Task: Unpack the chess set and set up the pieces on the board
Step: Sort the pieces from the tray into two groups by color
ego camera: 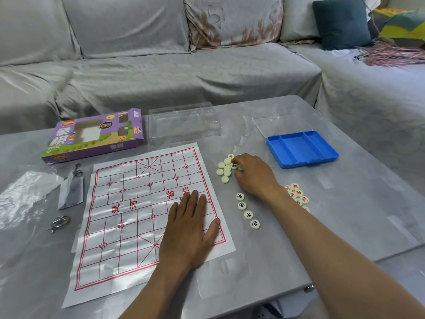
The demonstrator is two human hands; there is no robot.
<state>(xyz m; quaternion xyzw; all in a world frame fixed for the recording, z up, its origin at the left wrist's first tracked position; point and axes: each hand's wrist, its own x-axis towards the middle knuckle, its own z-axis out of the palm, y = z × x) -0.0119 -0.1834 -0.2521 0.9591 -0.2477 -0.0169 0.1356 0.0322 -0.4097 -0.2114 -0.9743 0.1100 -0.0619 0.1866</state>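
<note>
A white paper board [128, 208] with a red grid lies flat on the grey table; no pieces stand on it. My left hand [188, 229] presses flat on its right side, fingers apart. To the right of the board lies a cluster of round cream pieces [224, 169], most face down. My right hand [253, 173] reaches into that cluster, fingertips pinched on one piece [234, 166]. Several black-lettered pieces [248, 210] lie face up in a slanted row nearer me. A group of red-lettered pieces [297, 195] sits beyond my right wrist.
A blue plastic tray [301, 148] lies open at the right, a clear lid [184, 124] behind the board, a purple box [92, 134] at the back left. Metal ring puzzles [58, 223], a small bag [70, 192] and crumpled plastic lie at the left. A grey sofa stands behind.
</note>
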